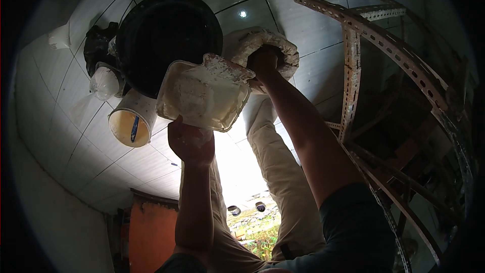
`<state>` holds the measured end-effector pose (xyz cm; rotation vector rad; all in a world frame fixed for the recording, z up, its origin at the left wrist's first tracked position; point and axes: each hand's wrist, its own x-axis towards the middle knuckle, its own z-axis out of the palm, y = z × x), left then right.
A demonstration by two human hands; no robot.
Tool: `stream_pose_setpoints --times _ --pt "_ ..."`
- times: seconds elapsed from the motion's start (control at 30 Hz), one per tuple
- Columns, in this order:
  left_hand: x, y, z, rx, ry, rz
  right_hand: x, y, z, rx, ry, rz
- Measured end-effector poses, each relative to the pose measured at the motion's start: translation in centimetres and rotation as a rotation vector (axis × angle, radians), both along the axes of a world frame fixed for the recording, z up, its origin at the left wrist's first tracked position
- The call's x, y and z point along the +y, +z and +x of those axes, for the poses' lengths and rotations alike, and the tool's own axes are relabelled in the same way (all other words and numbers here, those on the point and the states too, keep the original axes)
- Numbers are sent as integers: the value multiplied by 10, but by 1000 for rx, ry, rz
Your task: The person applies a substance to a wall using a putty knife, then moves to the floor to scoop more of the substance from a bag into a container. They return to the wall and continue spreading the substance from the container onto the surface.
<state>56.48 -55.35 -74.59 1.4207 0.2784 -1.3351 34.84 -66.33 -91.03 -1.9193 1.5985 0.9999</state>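
My left hand (192, 141) grips the near edge of a shallow, pale plastic tray (202, 93), its thumb at the rim. White crust coats the tray, and its far right edge is ragged. Into the mouth of a whitish sack (288, 50) with a rolled-down rim reaches my right hand (265, 63); its fingers are hidden inside, so what they hold cannot be seen. Beyond the tray, at the left, stands a large black tub (169, 35) with a dark interior. A white bucket (150, 105) lies or leans beside it, with a blue-handled tool (135, 129) inside.
A tied clear plastic bag (105, 83) and a crumpled black bag (98, 45) lie left of the tub. Perforated metal frames (351, 71) rise on the right. Large pale tiles (91, 141) cover the floor. An orange panel (151, 232) is behind my legs.
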Motion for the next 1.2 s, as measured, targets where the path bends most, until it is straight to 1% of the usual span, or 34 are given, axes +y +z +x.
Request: stream_pose_setpoints --times 0.1,0.13,0.2,0.23,0.3,0.33,0.4,0.43,0.5,0.53,0.6,0.63,0.7,0.73,0.8,0.83,0.9,0.93,1.0,1.03,1.1,1.13,1.2 --pt "-4 1 6 161 88 146 2 3 5 6 -29 39" --pt "1 -4 8 164 75 146 5 8 6 10 -42 37" --pt "12 -17 10 -567 -603 -24 7 20 8 18 120 -33" --pt "-3 -6 8 -564 -611 -30 9 16 7 22 110 -35" --pt "-26 15 3 451 199 -65 12 12 6 11 145 -52" --pt "-21 10 6 450 197 -65 11 10 5 10 143 -52" --pt "-5 -6 18 544 11 -376 9 8 3 4 96 19" --pt "-6 -4 17 544 9 -376 1 22 6 4 95 19" --pt "-5 1 15 487 116 -274 -13 47 7 60 -87 5" --pt "-5 1 15 487 121 -270 -12 48 5 62 -83 10" --pt "-9 3 15 596 260 -224 -14 48 2 -5 -184 10" --pt "-12 4 13 597 266 -229 -11 43 3 -4 -176 8" --pt "-17 10 11 387 257 -112 7 21 7 87 75 -190" --pt "-18 12 12 385 260 -113 11 12 7 84 79 -190" --pt "-20 14 15 423 278 -79 16 -5 6 -42 -178 -29" --pt "-18 12 16 426 282 -82 21 -12 5 -39 -174 -32" --pt "-12 3 18 355 210 -55 28 -23 3 -42 -140 -161" --pt "-10 1 20 356 215 -54 28 -28 1 -41 -135 -159" --pt "-9 -4 19 450 174 -167 17 -40 -3 -35 -61 10" --pt "-21 5 14 447 181 -170 15 -40 -2 -37 -53 10" --pt "-38 23 6 314 276 158 18 -33 -1 -3 -204 -99" --pt "-35 22 5 309 280 162 19 -27 1 13 -282 -155" --pt "-28 14 6 369 174 -36 15 -13 6 40 -437 -270"
